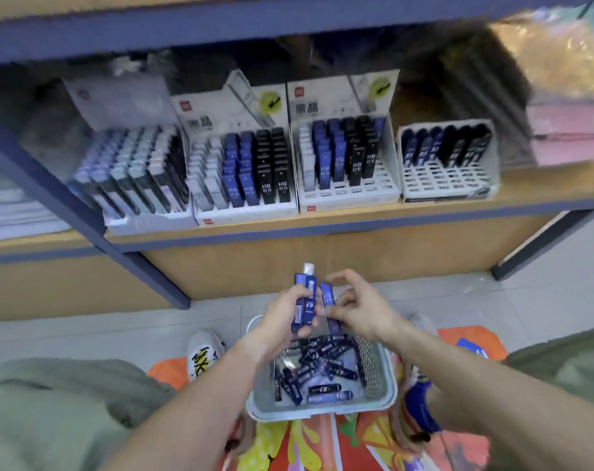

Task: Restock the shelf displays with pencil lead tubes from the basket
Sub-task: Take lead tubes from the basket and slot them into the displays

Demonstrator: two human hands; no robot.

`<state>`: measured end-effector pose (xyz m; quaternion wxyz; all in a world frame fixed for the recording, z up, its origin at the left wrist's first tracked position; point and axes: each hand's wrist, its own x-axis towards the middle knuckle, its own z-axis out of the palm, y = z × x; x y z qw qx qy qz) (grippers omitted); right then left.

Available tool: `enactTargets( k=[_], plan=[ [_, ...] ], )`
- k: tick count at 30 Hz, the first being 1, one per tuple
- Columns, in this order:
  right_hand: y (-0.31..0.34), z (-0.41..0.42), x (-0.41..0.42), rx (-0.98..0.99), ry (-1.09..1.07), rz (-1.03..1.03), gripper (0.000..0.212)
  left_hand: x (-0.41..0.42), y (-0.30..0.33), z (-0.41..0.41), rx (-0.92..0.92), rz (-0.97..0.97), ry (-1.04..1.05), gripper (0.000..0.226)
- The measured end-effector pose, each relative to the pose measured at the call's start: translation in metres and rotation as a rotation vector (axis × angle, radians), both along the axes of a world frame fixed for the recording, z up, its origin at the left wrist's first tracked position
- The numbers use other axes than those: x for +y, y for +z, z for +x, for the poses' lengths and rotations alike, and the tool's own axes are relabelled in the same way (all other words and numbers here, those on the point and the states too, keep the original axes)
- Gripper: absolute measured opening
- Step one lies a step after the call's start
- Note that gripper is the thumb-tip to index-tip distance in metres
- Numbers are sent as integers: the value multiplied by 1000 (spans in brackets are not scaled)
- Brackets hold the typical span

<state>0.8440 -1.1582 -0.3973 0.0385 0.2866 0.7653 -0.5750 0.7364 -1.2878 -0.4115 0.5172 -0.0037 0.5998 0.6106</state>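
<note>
My left hand (pixel 285 316) grips a small bunch of blue pencil lead tubes (pixel 304 300) upright above the basket. My right hand (pixel 355 307) pinches one more blue tube (pixel 326 295) right beside that bunch. Below both hands a pale mesh basket (pixel 378 402) sits on the floor with several loose dark blue and black tubes (pixel 317 368) inside. On the shelf ahead stand several white display trays: a full one at left (pixel 146 171), two with white, blue and black tubes (pixel 244 168) (pixel 343 158), and a mostly vacant one (pixel 448 164) at right.
The wooden shelf board (pixel 322 222) has a blue front edge and a blue upright post (pixel 85 212) at left. Wrapped pink and yellow packs (pixel 567 113) lie at the shelf's right. My knees, a white shoe (pixel 203 351) and a colourful mat (pixel 322 443) surround the basket.
</note>
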Motion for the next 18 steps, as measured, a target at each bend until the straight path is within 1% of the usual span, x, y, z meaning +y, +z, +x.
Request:
enactTargets(
  k=[2,4,8,11,15,18],
  plan=[
    [42,-2,9,112,-24,19,58,8,36,-9,70,57,0,18],
    [80,-3,18,232,-26,40,60,14,74,-17,141,122,-1,19],
    [139,-19,37,367,-20,75,53,28,146,-34,293,240,-41,17],
    [174,-36,51,430,2,133,46,38,187,-51,421,267,-90,18],
    [197,-54,64,452,-2,246,39,51,208,-74,532,258,-119,18],
    [191,-62,74,436,-37,260,36,55,200,-82,545,222,-88,21]
  ],
)
